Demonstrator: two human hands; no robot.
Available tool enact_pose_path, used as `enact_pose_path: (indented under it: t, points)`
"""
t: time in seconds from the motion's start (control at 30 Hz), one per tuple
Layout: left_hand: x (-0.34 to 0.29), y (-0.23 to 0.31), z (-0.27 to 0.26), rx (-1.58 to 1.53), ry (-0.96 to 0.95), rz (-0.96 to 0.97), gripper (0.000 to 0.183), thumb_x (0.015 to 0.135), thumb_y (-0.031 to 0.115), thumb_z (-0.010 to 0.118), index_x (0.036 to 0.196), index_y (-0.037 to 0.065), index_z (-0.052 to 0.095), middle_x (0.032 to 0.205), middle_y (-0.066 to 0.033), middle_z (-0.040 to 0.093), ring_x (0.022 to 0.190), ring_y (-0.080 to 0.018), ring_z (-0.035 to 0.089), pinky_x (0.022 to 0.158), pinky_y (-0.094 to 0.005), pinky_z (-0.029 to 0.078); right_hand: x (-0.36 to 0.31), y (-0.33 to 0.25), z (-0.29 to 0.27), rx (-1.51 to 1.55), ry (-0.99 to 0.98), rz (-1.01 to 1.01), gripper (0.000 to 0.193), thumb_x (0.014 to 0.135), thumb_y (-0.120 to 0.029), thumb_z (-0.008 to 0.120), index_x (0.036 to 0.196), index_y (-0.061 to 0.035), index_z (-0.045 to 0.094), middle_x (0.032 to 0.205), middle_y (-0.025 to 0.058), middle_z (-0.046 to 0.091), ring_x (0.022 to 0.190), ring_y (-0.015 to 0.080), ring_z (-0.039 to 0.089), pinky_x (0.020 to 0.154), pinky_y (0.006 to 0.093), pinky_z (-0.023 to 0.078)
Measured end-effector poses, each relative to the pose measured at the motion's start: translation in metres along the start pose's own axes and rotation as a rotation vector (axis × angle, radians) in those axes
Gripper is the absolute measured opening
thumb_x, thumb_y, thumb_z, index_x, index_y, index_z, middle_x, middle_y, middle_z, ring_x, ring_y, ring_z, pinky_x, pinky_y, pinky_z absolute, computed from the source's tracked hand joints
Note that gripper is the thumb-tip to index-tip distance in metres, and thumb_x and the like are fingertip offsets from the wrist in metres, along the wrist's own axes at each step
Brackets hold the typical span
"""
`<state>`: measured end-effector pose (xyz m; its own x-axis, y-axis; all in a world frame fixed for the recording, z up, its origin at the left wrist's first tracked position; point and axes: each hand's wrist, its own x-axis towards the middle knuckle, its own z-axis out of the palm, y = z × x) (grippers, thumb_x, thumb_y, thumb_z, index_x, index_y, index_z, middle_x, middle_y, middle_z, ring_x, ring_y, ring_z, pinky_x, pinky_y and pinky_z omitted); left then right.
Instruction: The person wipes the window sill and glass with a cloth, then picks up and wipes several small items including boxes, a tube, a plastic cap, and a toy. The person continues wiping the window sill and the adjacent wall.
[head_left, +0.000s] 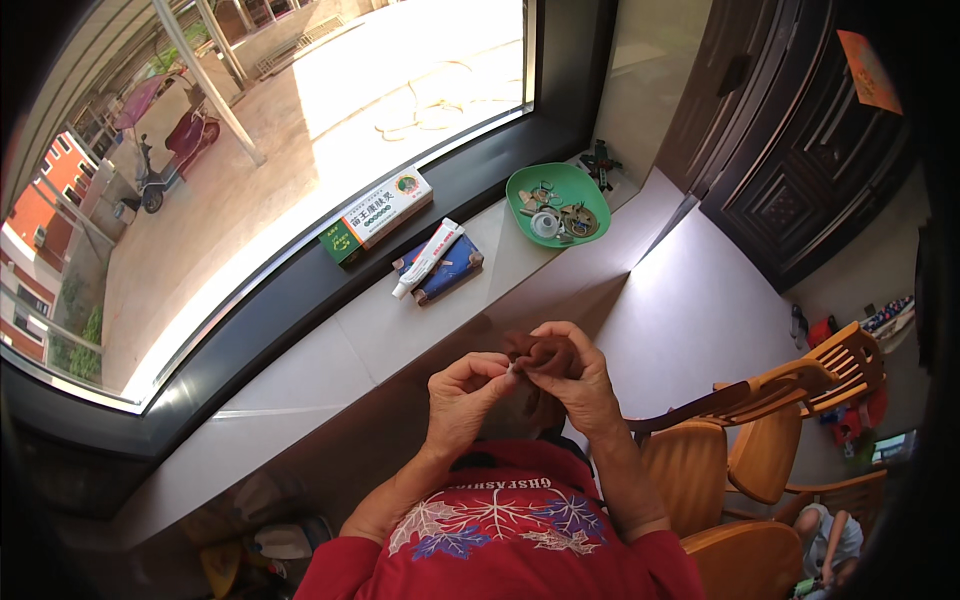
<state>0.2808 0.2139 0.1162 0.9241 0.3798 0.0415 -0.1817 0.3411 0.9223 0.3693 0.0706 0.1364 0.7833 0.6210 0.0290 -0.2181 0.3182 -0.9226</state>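
Note:
A bunched, thin brown cloth (pixel 544 354) is held up in front of my chest, its folds gathered like a flower. My right hand (pixel 586 390) is closed around it, with the thumb on the near side. My left hand (pixel 462 396) pinches a small white piece (pixel 512 371) at the cloth's left edge; what this piece is I cannot make out. Some of the brown cloth hangs below the fingers. Beyond my hands, on the window ledge, a white tube (pixel 430 258) lies across a blue box (pixel 452 275).
A white and green carton (pixel 377 214) lies against the window frame. Farther right stands a green bowl (pixel 522 195) of small odds and ends. Wooden chairs (pixel 690 465) stand at my right, with another person (pixel 832 540) behind them. A dark door (pixel 800 165) is at the far right.

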Motion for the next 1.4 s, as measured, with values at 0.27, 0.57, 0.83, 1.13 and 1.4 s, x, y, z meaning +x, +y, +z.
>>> enact_pose_path:
  t: [0.27,0.57,0.83,1.13,1.4]
  points:
    - [-0.002,0.008,-0.006,0.097,-0.125,0.051,0.007,0.083,-0.004,0.068,0.089,-0.004,0.065,0.095,-0.0084,0.065,0.083,-0.0137,0.062,0.079,-0.0261,0.051,0.01,0.004,-0.011,-0.132,-0.085,0.027,0.034,0.079,0.005,0.068,0.11,-0.0033,0.057,0.097,0.0023,0.063,0.091,0.0089,0.059,0.079,0.0215,0.049]
    - [0.004,-0.002,-0.009,-0.446,-0.001,-0.192,0.007,0.087,0.002,0.065,0.091,-0.002,0.062,0.103,-0.0146,0.065,0.082,-0.0165,0.064,0.076,-0.0298,0.055,0.006,0.009,0.014,-0.013,-0.046,-0.134,0.041,0.08,0.011,0.067,0.116,-0.002,0.052,0.107,0.0069,0.06,0.094,0.0124,0.062,0.083,0.0254,0.053]
    - [0.005,0.005,0.001,-0.254,-0.042,-0.102,0.008,0.087,0.001,0.066,0.093,-0.002,0.061,0.105,-0.0145,0.064,0.084,-0.0153,0.063,0.074,-0.0275,0.055,0.005,0.017,-0.011,0.265,0.006,-0.038,0.039,0.08,0.011,0.067,0.115,-0.0009,0.054,0.099,0.0064,0.062,0.094,0.0139,0.063,0.084,0.0247,0.053]
    - [0.069,0.042,0.025,0.292,0.051,0.241,0.017,0.086,0.002,0.068,0.101,0.0,0.061,0.098,-0.0061,0.067,0.084,-0.0106,0.062,0.074,-0.0242,0.05,0.007,0.011,-0.05,0.214,0.234,-0.059,0.04,0.078,0.011,0.067,0.114,-0.0036,0.057,0.102,0.0042,0.059,0.095,0.0139,0.061,0.085,0.0244,0.05]
    - [0.173,0.034,0.056,1.032,0.183,0.628,0.013,0.078,0.008,0.073,0.089,0.004,0.067,0.087,-0.0079,0.067,0.087,-0.0249,0.06,0.073,-0.0351,0.047,0.037,-0.018,-0.087,0.183,0.241,-0.084,0.04,0.076,0.01,0.067,0.113,-0.0019,0.055,0.098,0.0038,0.059,0.091,0.0145,0.062,0.081,0.0281,0.053]
